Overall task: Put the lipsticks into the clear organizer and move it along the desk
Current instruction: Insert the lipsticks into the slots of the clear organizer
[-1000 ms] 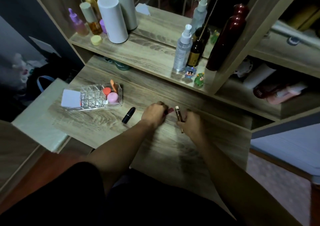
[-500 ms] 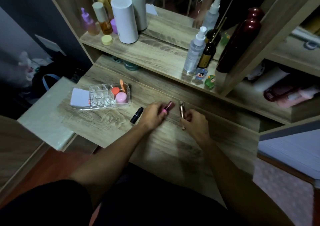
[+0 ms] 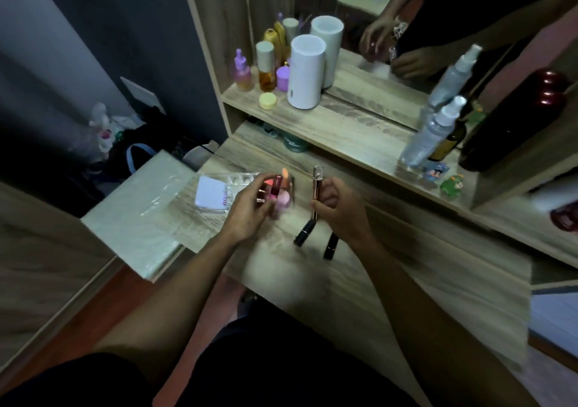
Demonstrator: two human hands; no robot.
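Left hand (image 3: 250, 206) pinches pink translucent lipstick tube (image 3: 276, 185) over clear plastic organizer (image 3: 240, 179), 10 o'clock on desk (image 3: 406, 275). Right hand (image 3: 339, 208) grips slim gold tube (image 3: 316, 188). Both likely light, rigid, slick: hold mid-barrel.

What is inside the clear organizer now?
In the clear organizer, a pale pink round item and an orange tip show at its right end. The left hand, holding a pink lipstick, covers the middle compartments.

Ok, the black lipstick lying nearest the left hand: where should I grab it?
Pinch the black lipstick across its middle, coming from above. It lies flat and slanted on the desk, so its long sides are exposed, and the second black tube lies apart, leaving finger room.
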